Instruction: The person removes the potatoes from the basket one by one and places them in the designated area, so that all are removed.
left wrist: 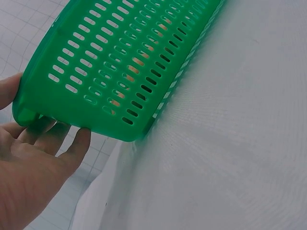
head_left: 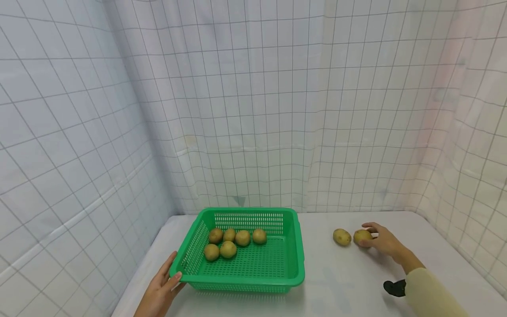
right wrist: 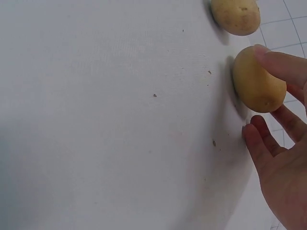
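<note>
One potato (head_left: 361, 237) lies between the thumb and curled fingers of the right hand (head_left: 384, 242), which grips it; a second potato (head_left: 342, 237) sits just left of that hand on the white table (head_left: 326, 273). Farther left, six potatoes (head_left: 243, 238) are already inside the green basket (head_left: 237, 279), leaving two outside. The left hand (head_left: 158, 288) holds the basket's near-left corner, thumb over the rim.

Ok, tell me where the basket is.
Low in the head view, just left of centre: the basket stands on the table, left hand at its near-left corner.
</note>
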`<act>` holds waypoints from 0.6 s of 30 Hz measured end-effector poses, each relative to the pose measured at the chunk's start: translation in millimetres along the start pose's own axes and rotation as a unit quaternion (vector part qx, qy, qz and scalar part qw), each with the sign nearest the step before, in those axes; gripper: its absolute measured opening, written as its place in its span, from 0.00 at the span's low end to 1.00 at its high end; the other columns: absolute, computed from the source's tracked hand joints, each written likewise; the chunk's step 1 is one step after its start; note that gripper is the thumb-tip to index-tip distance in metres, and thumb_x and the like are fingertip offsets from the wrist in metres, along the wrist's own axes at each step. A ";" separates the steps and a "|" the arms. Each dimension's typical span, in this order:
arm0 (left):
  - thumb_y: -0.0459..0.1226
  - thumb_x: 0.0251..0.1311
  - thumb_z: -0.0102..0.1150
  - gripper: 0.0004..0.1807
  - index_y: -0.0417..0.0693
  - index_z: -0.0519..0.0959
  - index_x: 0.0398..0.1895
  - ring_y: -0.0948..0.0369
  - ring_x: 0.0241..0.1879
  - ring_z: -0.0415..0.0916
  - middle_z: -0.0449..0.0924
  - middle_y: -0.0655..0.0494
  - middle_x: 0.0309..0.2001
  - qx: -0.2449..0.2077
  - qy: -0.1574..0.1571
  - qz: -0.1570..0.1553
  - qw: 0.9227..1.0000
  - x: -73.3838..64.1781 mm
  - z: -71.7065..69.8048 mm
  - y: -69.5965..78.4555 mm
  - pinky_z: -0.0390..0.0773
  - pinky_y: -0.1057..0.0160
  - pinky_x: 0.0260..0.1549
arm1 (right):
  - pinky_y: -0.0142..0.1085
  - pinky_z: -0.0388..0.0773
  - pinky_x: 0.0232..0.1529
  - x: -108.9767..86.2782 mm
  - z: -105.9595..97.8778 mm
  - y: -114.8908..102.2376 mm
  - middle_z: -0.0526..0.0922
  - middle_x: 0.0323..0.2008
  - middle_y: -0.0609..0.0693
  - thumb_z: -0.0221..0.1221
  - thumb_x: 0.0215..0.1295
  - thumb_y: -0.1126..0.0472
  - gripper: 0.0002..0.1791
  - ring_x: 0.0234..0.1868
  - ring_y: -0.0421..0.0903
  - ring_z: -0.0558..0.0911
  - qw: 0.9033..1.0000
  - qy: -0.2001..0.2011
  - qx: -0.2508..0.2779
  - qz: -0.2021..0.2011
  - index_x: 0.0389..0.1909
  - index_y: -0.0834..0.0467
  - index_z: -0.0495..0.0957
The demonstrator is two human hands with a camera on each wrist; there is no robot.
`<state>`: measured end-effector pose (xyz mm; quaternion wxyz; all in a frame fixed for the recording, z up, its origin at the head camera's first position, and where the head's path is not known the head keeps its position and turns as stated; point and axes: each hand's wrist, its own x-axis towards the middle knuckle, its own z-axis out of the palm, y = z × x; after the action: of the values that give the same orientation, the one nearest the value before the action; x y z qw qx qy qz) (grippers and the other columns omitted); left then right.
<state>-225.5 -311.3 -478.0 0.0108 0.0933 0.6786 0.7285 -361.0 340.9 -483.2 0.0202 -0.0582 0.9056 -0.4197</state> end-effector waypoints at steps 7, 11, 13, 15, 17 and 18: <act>0.34 0.81 0.47 0.44 0.38 0.27 0.82 0.36 0.76 0.31 0.23 0.35 0.80 -0.002 -0.005 0.001 1.000 0.4 0.0 1.2 0.74 0.70 0.52 | 0.62 0.74 0.54 -1.0 -12.0 -11.5 0.70 0.63 0.75 0.71 0.67 0.53 0.42 0.61 0.74 0.73 1.000 0.005 -0.015 -0.015 0.71 0.71 0.63; 0.34 0.81 0.47 0.45 0.38 0.27 0.82 0.35 0.76 0.31 0.23 0.35 0.80 0.000 -0.002 -0.001 1.000 0.7 -0.2 1.7 0.74 0.70 0.52 | 0.63 0.74 0.54 0.3 -18.1 -20.0 0.70 0.64 0.76 0.70 0.68 0.54 0.40 0.61 0.74 0.72 0.999 0.005 -0.025 -0.028 0.71 0.71 0.64; 0.34 0.81 0.47 0.45 0.38 0.27 0.82 0.36 0.76 0.32 0.23 0.35 0.80 0.001 0.000 -0.006 1.000 0.5 -0.2 1.6 0.75 0.69 0.52 | 0.63 0.74 0.55 2.0 -20.1 -23.8 0.70 0.64 0.75 0.70 0.68 0.53 0.40 0.61 0.74 0.72 0.999 0.005 -0.029 -0.029 0.71 0.71 0.64; 0.34 0.81 0.47 0.45 0.38 0.27 0.82 0.36 0.76 0.33 0.23 0.35 0.80 0.002 0.003 -0.009 1.000 0.4 -0.4 1.5 0.75 0.69 0.52 | 0.63 0.74 0.55 3.9 -21.3 -28.3 0.70 0.64 0.74 0.70 0.68 0.52 0.41 0.62 0.74 0.72 0.999 0.005 -0.034 -0.030 0.70 0.70 0.65; 0.34 0.80 0.48 0.45 0.39 0.27 0.82 0.37 0.76 0.33 0.23 0.35 0.80 0.004 0.003 -0.012 1.000 0.4 -0.6 1.0 0.75 0.68 0.53 | 0.64 0.74 0.55 5.7 -22.1 -33.2 0.71 0.64 0.73 0.70 0.67 0.50 0.41 0.62 0.73 0.72 0.999 0.005 -0.039 -0.033 0.71 0.69 0.65; 0.35 0.80 0.48 0.45 0.39 0.28 0.83 0.37 0.76 0.34 0.24 0.35 0.80 0.005 0.004 -0.013 1.000 0.4 -0.7 0.8 0.75 0.67 0.53 | 0.64 0.74 0.56 6.4 -22.3 -35.9 0.71 0.64 0.73 0.70 0.67 0.49 0.41 0.62 0.73 0.72 0.998 0.005 -0.043 -0.037 0.70 0.69 0.66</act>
<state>-226.0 -312.0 -477.2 0.0172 0.0816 0.6833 0.7253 -366.0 334.0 -441.3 -0.0027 -0.0900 0.9202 -0.3810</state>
